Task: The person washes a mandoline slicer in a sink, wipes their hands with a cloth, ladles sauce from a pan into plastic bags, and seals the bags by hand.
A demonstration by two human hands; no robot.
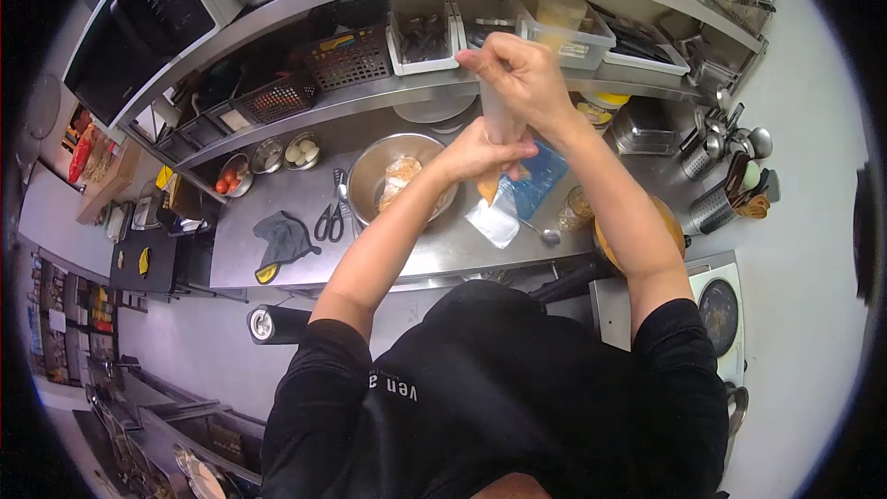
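Note:
A translucent plastic bag point(500, 113), like a piping bag, hangs upright between my hands, with orange-tan filling point(489, 187) in its lower end. My right hand point(522, 79) is closed around the gathered top. Lower down, my left hand point(488, 150) wraps around the bag. A blue sheet or packet point(540, 177) and a white piece point(495, 224) lie beneath on the steel counter point(388, 254). Left of them stands a metal mixing bowl point(365, 199) containing a pale orange mass point(400, 179) that looks partly wrapped in plastic. A spoon point(547, 236) lies close by.
Scissors point(328, 224) and a dark cloth point(285, 240) lie at the counter's left. Small bowls hold tomatoes point(228, 177) and eggs point(302, 152). A jar point(576, 210) and utensil holders point(713, 208) stand to the right. A loaded steel shelf point(370, 91) spans the back.

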